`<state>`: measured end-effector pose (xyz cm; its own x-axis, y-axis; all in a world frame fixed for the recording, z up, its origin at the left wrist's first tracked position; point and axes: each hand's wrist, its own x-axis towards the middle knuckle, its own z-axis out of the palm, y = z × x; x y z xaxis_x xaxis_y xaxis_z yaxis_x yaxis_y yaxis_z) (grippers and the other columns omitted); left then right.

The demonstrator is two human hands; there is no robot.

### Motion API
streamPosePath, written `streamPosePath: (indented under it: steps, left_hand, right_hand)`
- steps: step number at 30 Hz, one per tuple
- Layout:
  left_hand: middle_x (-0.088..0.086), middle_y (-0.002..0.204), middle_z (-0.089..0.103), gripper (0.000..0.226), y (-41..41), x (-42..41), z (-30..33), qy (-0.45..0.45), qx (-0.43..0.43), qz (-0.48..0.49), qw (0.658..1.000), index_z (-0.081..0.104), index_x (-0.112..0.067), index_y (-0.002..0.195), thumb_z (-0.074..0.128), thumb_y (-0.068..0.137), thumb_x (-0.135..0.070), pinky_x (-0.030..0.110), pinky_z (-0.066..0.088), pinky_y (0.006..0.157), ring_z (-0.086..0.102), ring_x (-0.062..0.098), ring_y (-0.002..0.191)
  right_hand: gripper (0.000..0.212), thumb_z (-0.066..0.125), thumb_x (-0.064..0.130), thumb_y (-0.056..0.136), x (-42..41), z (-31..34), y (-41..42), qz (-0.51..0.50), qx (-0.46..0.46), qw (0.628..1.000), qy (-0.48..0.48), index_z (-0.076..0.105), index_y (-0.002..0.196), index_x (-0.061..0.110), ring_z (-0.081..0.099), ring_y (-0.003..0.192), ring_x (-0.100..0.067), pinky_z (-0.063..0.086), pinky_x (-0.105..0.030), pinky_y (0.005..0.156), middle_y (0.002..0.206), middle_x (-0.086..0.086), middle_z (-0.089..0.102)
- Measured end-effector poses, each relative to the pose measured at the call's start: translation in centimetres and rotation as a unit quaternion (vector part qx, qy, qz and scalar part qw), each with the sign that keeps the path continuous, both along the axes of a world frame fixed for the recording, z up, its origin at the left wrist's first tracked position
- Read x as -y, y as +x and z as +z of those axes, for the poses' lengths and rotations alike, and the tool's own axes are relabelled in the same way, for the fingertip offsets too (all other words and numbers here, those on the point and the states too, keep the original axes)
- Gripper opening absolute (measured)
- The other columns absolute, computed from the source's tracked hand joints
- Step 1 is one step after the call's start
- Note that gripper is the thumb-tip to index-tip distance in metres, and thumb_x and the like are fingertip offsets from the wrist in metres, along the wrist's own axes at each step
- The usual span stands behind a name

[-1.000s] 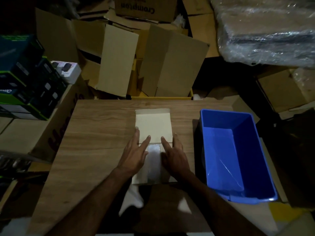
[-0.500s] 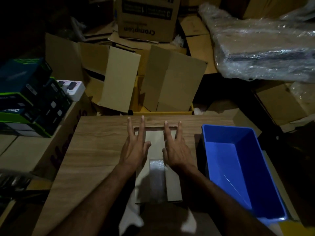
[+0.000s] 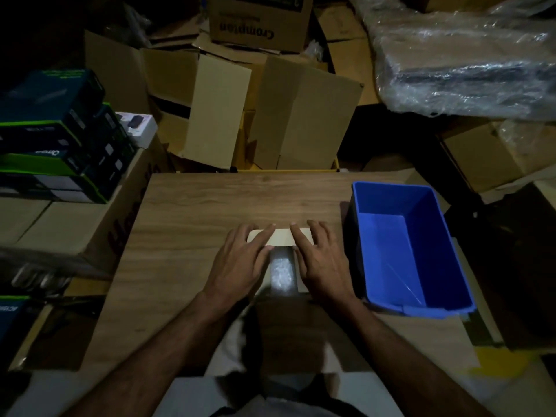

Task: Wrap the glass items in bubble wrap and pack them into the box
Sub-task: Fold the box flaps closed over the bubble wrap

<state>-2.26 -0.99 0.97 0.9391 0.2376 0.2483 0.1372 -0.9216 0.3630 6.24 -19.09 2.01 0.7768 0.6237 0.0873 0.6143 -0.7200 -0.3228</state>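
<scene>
Cardboard is what both hands press on: a small flat box [image 3: 281,237] lying on the counter [image 3: 192,224], its far flap folded down under the fingertips. The left hand [image 3: 240,263] lies flat with straight fingers over the left side of the box, gripping nothing. Between the two hands a strip of bubble wrap [image 3: 282,272] shows through the gap in the flaps, so the wrapped glass item seems to sit inside already, though the glass itself cannot be made out. The right hand [image 3: 320,263] mirrors the left, fingers straight and spread over the right side, also holding nothing.

The step in hand looks like closing the box. To do it well, I would keep the pressure light and even, palms over the side flaps and fingertips on the far flap, so nothing bears hard on the glass beneath. The flaps should meet square over the wrap; if the bundle stands proud of the rim, it wants reseating rather than forcing. One hand should hold the flaps while the other fetches tape, though no tape is visible.

As for containers, left of the left hand stand stacked dark retail boxes [image 3: 54,136], closed, contents unseen. Beyond the fingertips lean opened cardboard cartons [image 3: 304,115], nothing visible inside. Just right of the right hand sits a blue bin [image 3: 400,206], its floor bare apart from a glint of what may be clear film.
</scene>
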Motion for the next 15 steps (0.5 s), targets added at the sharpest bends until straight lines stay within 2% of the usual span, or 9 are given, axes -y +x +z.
streamPosePath:
  steps: [4,8,11,13,15]
  left_hand:
    - [0.005,0.128,0.055,0.048,-2.6,1.3,-1.7,-0.005,-0.022,-0.017,1.000,0.055,-0.031,0.142,0.063,0.095,-0.034,0.037,0.050,0.093,0.052,0.024,0.117]
    - [0.007,0.128,0.055,0.053,-4.3,2.5,-3.4,0.002,-0.061,-0.025,0.998,0.055,-0.030,0.142,0.069,0.091,-0.030,0.035,0.049,0.093,0.051,0.024,0.115]
    - [0.004,0.125,0.055,0.053,-5.0,2.7,-4.1,-0.010,-0.076,-0.026,0.997,0.057,-0.029,0.141,0.071,0.090,-0.028,0.031,0.047,0.094,0.049,0.021,0.115]
    - [0.000,0.121,0.055,0.048,-5.1,2.6,-4.1,-0.047,-0.079,-0.019,0.996,0.061,-0.026,0.136,0.071,0.090,-0.027,0.026,0.042,0.094,0.047,0.018,0.113]
    - [-0.005,0.117,0.055,0.042,-5.2,2.4,-4.1,-0.072,-0.075,-0.015,0.994,0.065,-0.023,0.131,0.070,0.090,-0.025,0.027,0.044,0.094,0.046,0.013,0.112]
  right_hand:
    - [0.070,0.064,0.014,0.087,1.9,-2.2,-2.6,0.045,0.018,0.999,-0.015,0.041,0.153,0.022,0.043,0.138,-0.033,0.054,-0.046,0.095,0.150,-0.018,0.045]
    - [0.066,0.072,0.017,0.088,2.9,-4.4,-4.1,0.034,0.020,0.999,-0.025,0.047,0.149,0.027,0.048,0.132,-0.030,0.055,-0.040,0.085,0.143,-0.014,0.053]
    - [0.065,0.075,0.020,0.088,3.4,-5.8,-4.7,0.024,-0.001,1.000,-0.016,0.049,0.146,0.030,0.048,0.132,-0.027,0.057,-0.039,0.087,0.144,-0.012,0.053]
    - [0.065,0.077,0.016,0.085,3.4,-6.4,-5.0,0.011,-0.027,1.000,0.001,0.052,0.144,0.028,0.049,0.132,-0.027,0.057,-0.041,0.090,0.144,-0.012,0.053]
    - [0.062,0.079,0.015,0.084,3.4,-6.8,-5.1,-0.002,-0.042,0.999,0.011,0.056,0.141,0.025,0.050,0.131,-0.027,0.057,-0.042,0.092,0.143,-0.012,0.054]
